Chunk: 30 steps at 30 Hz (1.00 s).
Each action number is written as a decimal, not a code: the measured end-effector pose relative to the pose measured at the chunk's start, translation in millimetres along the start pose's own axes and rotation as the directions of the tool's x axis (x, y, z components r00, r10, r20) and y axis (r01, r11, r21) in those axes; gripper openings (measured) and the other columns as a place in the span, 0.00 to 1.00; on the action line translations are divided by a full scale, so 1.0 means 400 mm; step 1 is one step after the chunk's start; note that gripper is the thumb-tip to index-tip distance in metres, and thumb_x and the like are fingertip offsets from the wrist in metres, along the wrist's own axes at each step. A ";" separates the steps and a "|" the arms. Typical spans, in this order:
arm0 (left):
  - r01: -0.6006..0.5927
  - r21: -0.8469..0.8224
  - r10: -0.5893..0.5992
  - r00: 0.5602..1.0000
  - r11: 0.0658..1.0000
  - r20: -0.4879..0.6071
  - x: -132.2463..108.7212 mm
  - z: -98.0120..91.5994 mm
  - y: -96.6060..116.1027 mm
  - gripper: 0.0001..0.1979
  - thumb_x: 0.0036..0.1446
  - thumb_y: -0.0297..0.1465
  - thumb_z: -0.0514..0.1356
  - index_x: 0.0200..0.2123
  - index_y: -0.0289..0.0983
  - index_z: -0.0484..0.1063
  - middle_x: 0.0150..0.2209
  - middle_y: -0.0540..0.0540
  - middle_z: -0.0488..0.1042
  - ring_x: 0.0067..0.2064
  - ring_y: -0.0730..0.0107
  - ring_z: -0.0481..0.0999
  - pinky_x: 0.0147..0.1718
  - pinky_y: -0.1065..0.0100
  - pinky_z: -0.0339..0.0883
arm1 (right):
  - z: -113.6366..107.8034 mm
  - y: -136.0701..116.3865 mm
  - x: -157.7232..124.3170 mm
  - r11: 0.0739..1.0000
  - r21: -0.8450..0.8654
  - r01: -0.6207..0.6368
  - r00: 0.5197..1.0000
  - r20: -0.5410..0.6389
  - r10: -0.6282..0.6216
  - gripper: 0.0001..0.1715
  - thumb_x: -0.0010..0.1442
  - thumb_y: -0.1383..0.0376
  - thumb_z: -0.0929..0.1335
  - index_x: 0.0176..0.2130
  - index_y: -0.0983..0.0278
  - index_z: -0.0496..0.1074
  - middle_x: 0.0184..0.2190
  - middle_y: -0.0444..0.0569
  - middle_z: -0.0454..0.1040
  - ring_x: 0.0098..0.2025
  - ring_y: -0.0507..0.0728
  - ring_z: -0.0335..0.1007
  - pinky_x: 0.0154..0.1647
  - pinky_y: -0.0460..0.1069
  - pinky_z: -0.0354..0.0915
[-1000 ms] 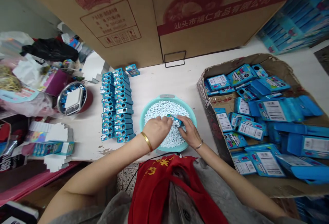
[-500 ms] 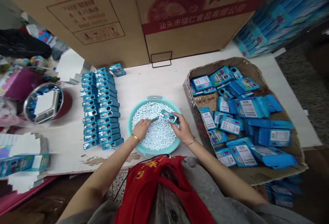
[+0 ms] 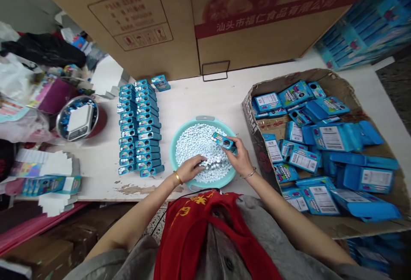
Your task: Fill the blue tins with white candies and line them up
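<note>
A teal basin (image 3: 174,143) holds a heap of small white-blue pellets (image 3: 195,141). My left hand (image 3: 191,168) is at the basin's lower middle, its fingers closed on a scoop (image 3: 210,162) loaded with pellets; the scoop's handle is mostly hidden by the fingers. Over the basin's right side my right hand (image 3: 239,158) grips a small blue box (image 3: 222,140), tilted, with a dark round hole on its face and pellets at its left end. Two columns of similar filled boxes (image 3: 149,136) stand on the table left of the basin.
A cardboard tray (image 3: 253,132) of blue boxes lies right of the basin. Large cartons (image 3: 144,19) and a wire stand (image 3: 215,71) are behind. A metal bowl (image 3: 78,119) and flat cartons (image 3: 53,186) sit at left.
The view has shifted, so the table's contents appear further right. My left hand has lowered relative to the box, and its scoop now carries pellets. My right hand still holds the box.
</note>
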<state>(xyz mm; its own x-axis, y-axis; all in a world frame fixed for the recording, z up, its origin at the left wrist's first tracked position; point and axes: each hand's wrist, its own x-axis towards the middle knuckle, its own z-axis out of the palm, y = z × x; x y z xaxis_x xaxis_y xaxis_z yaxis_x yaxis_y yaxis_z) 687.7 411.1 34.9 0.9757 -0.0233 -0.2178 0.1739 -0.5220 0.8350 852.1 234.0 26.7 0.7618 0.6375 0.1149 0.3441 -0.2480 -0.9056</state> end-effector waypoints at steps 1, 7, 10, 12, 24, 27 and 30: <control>-0.018 0.004 0.018 1.000 1.000 -0.011 -0.008 -0.026 0.019 0.15 0.63 0.36 0.52 0.50 0.37 0.65 0.45 0.41 0.71 0.46 0.64 0.71 0.46 0.63 0.65 | 0.001 0.002 -0.004 1.000 -0.001 0.009 1.000 0.006 -0.009 0.21 0.58 0.62 0.66 0.51 0.61 0.63 0.46 0.53 0.71 0.49 0.60 0.69 0.51 0.56 0.65; -0.052 0.275 0.049 0.999 0.960 0.020 0.000 -0.169 0.153 0.13 0.62 0.32 0.52 0.49 0.36 0.64 0.44 0.41 0.71 0.45 0.64 0.71 0.45 0.63 0.66 | 0.018 0.010 -0.032 0.992 -0.044 0.118 0.992 0.053 -0.115 0.24 0.57 0.69 0.63 0.53 0.61 0.62 0.49 0.54 0.70 0.53 0.61 0.66 0.55 0.60 0.63; 0.002 0.536 -0.073 0.991 0.844 0.112 0.037 -0.192 0.229 0.13 0.60 0.27 0.52 0.48 0.35 0.65 0.44 0.41 0.72 0.46 0.62 0.72 0.44 0.62 0.67 | 0.029 0.009 -0.049 0.980 -0.058 0.190 0.979 0.081 -0.185 0.27 0.55 0.72 0.62 0.54 0.60 0.61 0.51 0.54 0.69 0.54 0.61 0.64 0.57 0.61 0.62; 0.025 0.694 -0.180 0.972 0.719 0.152 0.061 -0.185 0.284 0.14 0.60 0.23 0.51 0.49 0.35 0.65 0.42 0.41 0.72 0.43 0.60 0.73 0.40 0.62 0.68 | 0.038 0.007 -0.060 0.975 -0.055 0.215 0.973 0.097 -0.209 0.28 0.55 0.73 0.62 0.55 0.60 0.60 0.51 0.54 0.69 0.54 0.61 0.64 0.57 0.62 0.62; -0.044 0.814 -0.101 0.987 0.579 0.125 0.079 -0.230 0.386 0.05 0.59 0.29 0.55 0.39 0.37 0.68 0.37 0.43 0.70 0.39 0.60 0.72 0.33 0.64 0.68 | 0.016 -0.008 -0.064 0.976 -0.020 0.216 0.976 0.040 -0.215 0.27 0.57 0.72 0.62 0.56 0.61 0.60 0.50 0.55 0.70 0.54 0.60 0.65 0.56 0.59 0.64; -0.096 0.637 0.031 0.993 0.765 0.113 0.105 -0.239 0.303 0.17 0.54 0.40 0.60 0.46 0.40 0.66 0.45 0.42 0.68 0.42 0.61 0.72 0.37 0.64 0.68 | -0.004 -0.037 -0.071 0.986 -0.008 0.168 0.985 0.033 -0.168 0.24 0.58 0.70 0.63 0.54 0.60 0.61 0.48 0.54 0.71 0.52 0.60 0.67 0.53 0.58 0.66; -0.188 0.436 0.125 0.978 0.880 0.169 0.134 -0.187 0.244 0.23 0.56 0.41 0.59 0.53 0.41 0.61 0.49 0.41 0.66 0.45 0.61 0.71 0.42 0.65 0.67 | -0.028 -0.077 -0.076 0.993 0.043 0.112 0.990 0.081 -0.115 0.21 0.59 0.65 0.65 0.53 0.59 0.63 0.45 0.52 0.73 0.49 0.60 0.70 0.51 0.57 0.67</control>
<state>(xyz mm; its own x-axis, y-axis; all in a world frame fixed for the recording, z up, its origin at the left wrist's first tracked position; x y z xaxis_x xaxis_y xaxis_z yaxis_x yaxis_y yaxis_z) 766.9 422.8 142.6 0.9532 -0.2319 -0.1942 -0.0879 -0.8266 0.5558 824.7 214.2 55.5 0.6703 0.7187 0.1849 0.4030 -0.1433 -0.9039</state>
